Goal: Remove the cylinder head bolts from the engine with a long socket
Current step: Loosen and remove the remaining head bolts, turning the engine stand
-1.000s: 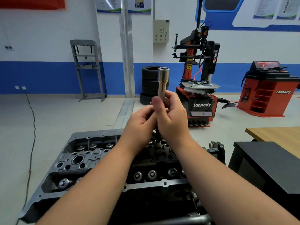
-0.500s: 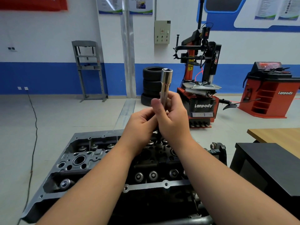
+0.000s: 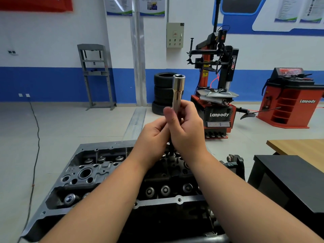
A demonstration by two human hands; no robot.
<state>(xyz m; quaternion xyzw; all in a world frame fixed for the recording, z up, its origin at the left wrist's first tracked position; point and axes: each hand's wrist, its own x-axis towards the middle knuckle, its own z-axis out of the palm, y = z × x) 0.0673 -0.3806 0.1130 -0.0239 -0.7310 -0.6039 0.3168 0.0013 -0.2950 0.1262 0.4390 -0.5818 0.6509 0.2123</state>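
press [image 3: 96, 76]: grey frame by the back wall, far left
head [image 3: 84, 174]: engine top low in view, forearms cross over its middle
left hand [image 3: 154, 135]: curled low around the tool, I think; the right hides it
socket [image 3: 177, 92]: upright, open end up, above the head
right hand [image 3: 187, 130]: wrapped round the socket
tyres [image 3: 162, 92]: stacked behind the socket
tyre changer [image 3: 217, 95]: red, right of the tyres
table [image 3: 298, 148]: wooden, far right

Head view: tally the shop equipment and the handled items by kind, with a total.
Long socket, gripped by both the left hand and the right hand: 1
Engine cylinder head: 1
Red Lanpody machines: 2
Tyre stack: 1
Grey press frame: 1
Total: 6
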